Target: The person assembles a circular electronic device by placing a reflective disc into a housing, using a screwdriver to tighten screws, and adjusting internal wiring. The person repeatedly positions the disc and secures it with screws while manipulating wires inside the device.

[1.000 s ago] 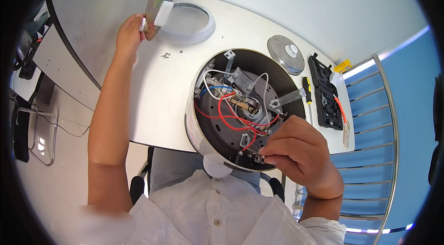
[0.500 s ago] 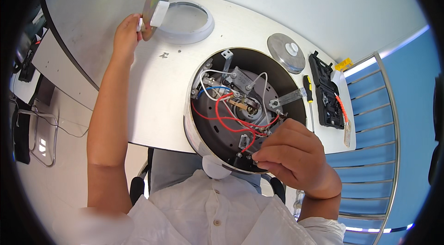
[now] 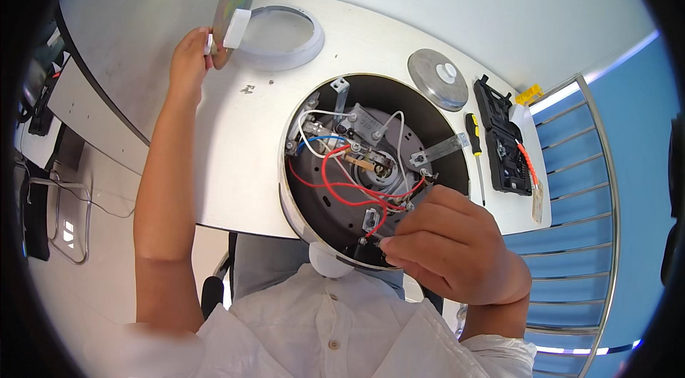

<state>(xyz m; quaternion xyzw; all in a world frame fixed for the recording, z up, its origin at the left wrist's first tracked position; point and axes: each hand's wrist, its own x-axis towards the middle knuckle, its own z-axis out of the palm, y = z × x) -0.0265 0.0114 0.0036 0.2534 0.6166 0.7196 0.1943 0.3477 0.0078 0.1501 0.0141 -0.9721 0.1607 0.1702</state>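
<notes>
Your outstretched left hand (image 3: 188,63) grips a disc (image 3: 232,3). Your right hand (image 3: 451,244) pinches over the cooker housing (image 3: 374,88), what it holds hidden; leftward, the worktop's (image 3: 235,157) near edge lies bare.

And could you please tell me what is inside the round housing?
Inside the round housing are red wires, white wires, a blue wire and metal brackets. The right hand covers part of the near right side, so whatever lies beneath it cannot be seen.
</notes>
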